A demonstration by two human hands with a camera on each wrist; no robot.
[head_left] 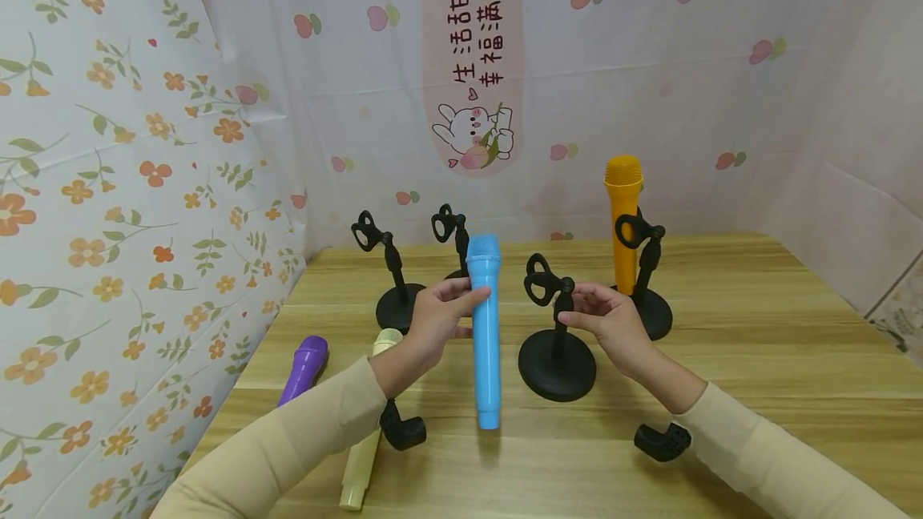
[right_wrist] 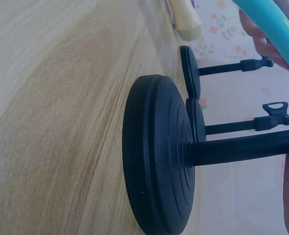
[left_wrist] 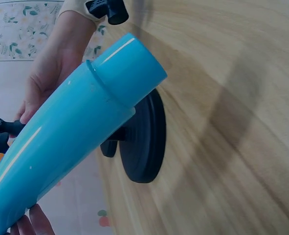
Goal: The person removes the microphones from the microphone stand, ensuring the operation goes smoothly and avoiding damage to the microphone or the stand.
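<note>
My left hand (head_left: 440,319) grips a light-blue microphone (head_left: 486,343) around its upper body, mesh head up, with its lower end above the table. Just to the right, my right hand (head_left: 613,323) pinches the stem of a black microphone stand (head_left: 557,367) below its clip. That clip is vacant, and the microphone is apart from it. In the left wrist view the blue microphone (left_wrist: 71,132) covers much of the stand. The right wrist view shows the stand's round base (right_wrist: 159,156) close up, and the right hand only partly.
An orange microphone (head_left: 623,223) stands upright at a black stand (head_left: 652,315) behind the right hand. Two vacant stands, one left (head_left: 399,307) and one farther back (head_left: 460,243), stand behind the left hand. Purple (head_left: 306,367) and cream (head_left: 363,459) microphones lie at the left of the wooden table (head_left: 577,471).
</note>
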